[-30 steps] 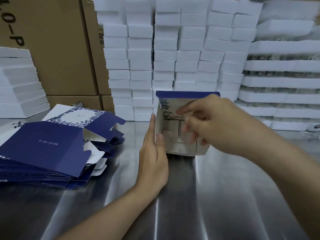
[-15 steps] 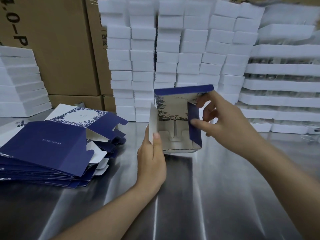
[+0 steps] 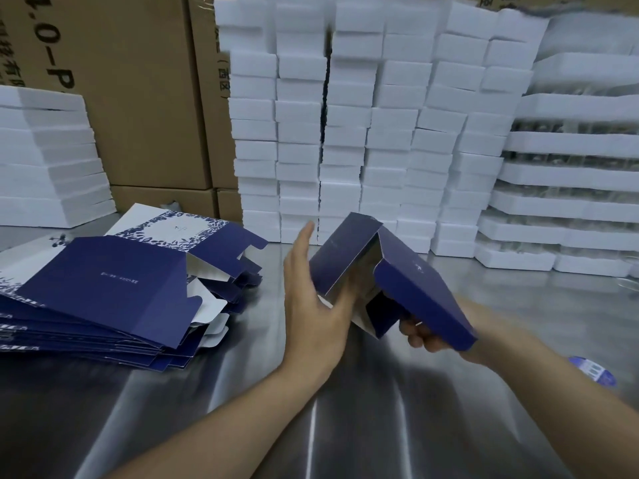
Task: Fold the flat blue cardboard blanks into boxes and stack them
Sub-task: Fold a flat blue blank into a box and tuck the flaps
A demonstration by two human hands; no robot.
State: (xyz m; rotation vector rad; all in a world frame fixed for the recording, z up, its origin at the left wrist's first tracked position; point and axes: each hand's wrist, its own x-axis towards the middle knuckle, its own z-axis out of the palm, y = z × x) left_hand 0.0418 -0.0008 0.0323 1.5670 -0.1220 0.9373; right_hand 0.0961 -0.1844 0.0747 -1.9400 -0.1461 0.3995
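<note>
- From my remote seat I see a half-folded dark blue cardboard box (image 3: 415, 288) held up off the shiny steel table (image 3: 345, 426). It's tilted, centre-right of view, btwn both hands.
- Box: navy outside w/ a tiny pale mark on the right panel, whitish inside. Two broad panels meet at a ridge on top. The near end gapes toward me, w/ a blue flap hanging in the mouth.
- L hand (image 3: 311, 305): fingers straight & together, pointing up, flat along the box's left wall. Thumb lies at that wall's lower edge. No curl round anything.
- R hand (image 3: 427, 335): under the box's near right corner, fingers curled round the edge, gripping it. Most of the hand is hidden by the panel.
- Thick pile of flat blue-and-white cardboard blanks (image 3: 103, 288) lies on the table to the left, apart from the box. Top blank has a floral border.
- Behind: stacked white foam blocks (image 3: 345, 133); brown corrugated cartons (image 3: 138, 98) at back left.
- Small blue-white item (image 3: 593, 371) beside the R forearm; can't tell what it is.
</note>
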